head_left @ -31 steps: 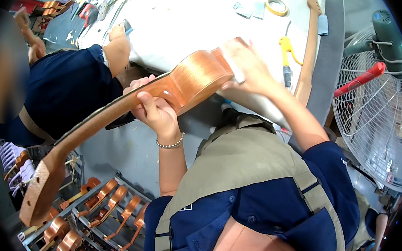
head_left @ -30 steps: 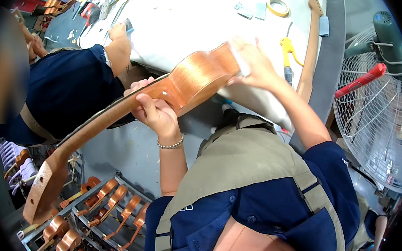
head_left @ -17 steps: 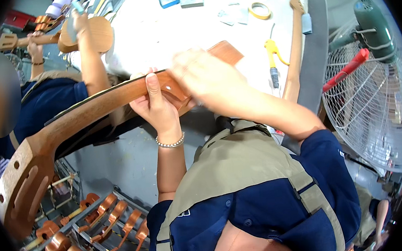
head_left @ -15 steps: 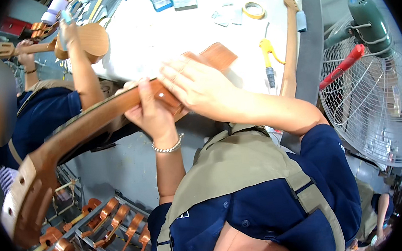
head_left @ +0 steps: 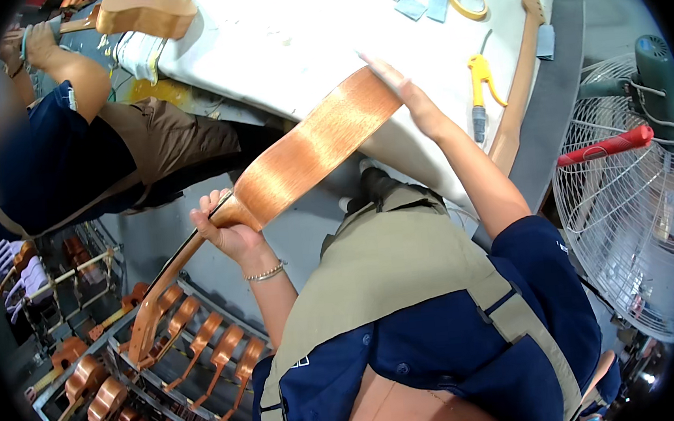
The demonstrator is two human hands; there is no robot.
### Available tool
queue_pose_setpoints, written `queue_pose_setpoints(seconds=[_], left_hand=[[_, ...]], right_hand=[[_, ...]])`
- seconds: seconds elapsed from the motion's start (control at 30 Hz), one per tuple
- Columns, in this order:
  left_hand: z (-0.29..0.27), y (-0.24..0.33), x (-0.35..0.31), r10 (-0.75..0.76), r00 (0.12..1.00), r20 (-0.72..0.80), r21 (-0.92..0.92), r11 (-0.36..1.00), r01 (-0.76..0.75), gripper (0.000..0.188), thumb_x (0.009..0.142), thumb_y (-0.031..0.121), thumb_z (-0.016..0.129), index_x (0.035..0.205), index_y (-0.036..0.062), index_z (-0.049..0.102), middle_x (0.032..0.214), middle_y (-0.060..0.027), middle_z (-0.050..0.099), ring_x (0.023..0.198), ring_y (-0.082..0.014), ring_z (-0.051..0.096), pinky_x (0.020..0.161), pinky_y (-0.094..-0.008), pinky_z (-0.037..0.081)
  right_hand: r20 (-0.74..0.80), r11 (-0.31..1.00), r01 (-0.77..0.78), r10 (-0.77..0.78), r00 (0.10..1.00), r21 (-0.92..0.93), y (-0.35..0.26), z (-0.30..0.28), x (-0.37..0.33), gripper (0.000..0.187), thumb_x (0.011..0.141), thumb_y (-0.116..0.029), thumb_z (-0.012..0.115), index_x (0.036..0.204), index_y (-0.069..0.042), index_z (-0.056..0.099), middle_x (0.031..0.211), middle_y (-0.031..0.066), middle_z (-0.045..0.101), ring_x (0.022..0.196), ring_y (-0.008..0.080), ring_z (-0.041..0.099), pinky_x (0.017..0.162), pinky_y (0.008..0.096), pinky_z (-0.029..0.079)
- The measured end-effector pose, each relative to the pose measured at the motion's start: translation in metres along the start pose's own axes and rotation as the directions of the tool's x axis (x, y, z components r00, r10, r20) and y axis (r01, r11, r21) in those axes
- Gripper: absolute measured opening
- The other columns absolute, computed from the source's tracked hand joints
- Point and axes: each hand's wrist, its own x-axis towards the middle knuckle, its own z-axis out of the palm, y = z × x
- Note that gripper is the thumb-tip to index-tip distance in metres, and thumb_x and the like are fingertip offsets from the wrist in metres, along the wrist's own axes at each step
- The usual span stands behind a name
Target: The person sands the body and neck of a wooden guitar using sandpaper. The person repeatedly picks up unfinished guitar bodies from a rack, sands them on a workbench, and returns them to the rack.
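An unfinished wooden ukulele (head_left: 312, 149) slants in front of me, its curved side facing up. Its body end is at the upper right, over the edge of the bench, and its headstock hangs at the lower left. My left hand (head_left: 232, 236) is wrapped round the neck close to the heel. My right hand (head_left: 416, 103) lies against the tail end of the body, fingers stretched along it. The lower part of the headstock overlaps the rack below in this view.
A white-covered bench (head_left: 279, 72) carries a yellow air blow gun (head_left: 482, 80), a roll of tape (head_left: 469, 3) and a long wooden neck (head_left: 519, 85). Fan (head_left: 629, 203) at right; ukulele rack (head_left: 195, 324) lower left; a co-worker (head_left: 55, 145) with another instrument (head_left: 147, 14) upper left.
The ukulele has turned, showing its side, with the headstock further from the left rim. My right hand moved to the tail end; my left now grips the neck. My view shifted.
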Motion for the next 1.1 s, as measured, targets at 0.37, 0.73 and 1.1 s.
queue_pose_setpoints(seconds=[0.37, 0.73, 1.1], left_hand=[[-0.014, 0.005, -0.016, -0.068, 0.968, -0.241, 0.115, 0.989, 0.098, 0.038, 0.081, 0.027, 0.067, 0.112, 0.0083, 0.054, 0.117, -0.0076, 0.056, 0.112, -0.0225, 0.052, 0.098, -0.0416, 0.042], [0.023, 0.000, -0.043, 0.014, 1.000, -0.018, 0.609, 0.793, 0.000, 0.024, 0.086, 0.008, 0.055, 0.109, 0.0019, 0.052, 0.124, -0.0184, 0.051, 0.113, -0.0259, 0.052, 0.093, -0.0366, 0.048], [0.005, 0.002, -0.057, 0.030, 0.999, -0.032, 0.657, 0.754, -0.002, 0.025, 0.086, 0.013, 0.057, 0.108, 0.0042, 0.050, 0.125, -0.0192, 0.050, 0.115, -0.0271, 0.051, 0.096, -0.0367, 0.045]], right_hand=[[-0.135, 0.863, -0.056, -0.015, 0.991, -0.501, 0.073, 0.031, 0.005, 0.063, 0.094, -0.043, 0.031, 0.141, -0.002, 0.022, 0.146, 0.0180, 0.022, 0.136, 0.0294, 0.018, 0.110, 0.0416, 0.014], [0.402, 0.771, 0.256, 0.000, 0.916, -0.583, -0.042, 0.115, 0.027, 0.060, 0.078, -0.025, 0.057, 0.130, -0.001, 0.040, 0.137, 0.0163, 0.039, 0.127, 0.0292, 0.035, 0.104, 0.0490, 0.024], [0.071, 0.812, 0.066, -0.031, 0.997, -0.579, 0.029, 0.053, 0.065, 0.041, 0.084, -0.026, 0.049, 0.119, -0.005, 0.051, 0.133, 0.0173, 0.043, 0.119, 0.0327, 0.044, 0.103, 0.0437, 0.029]])
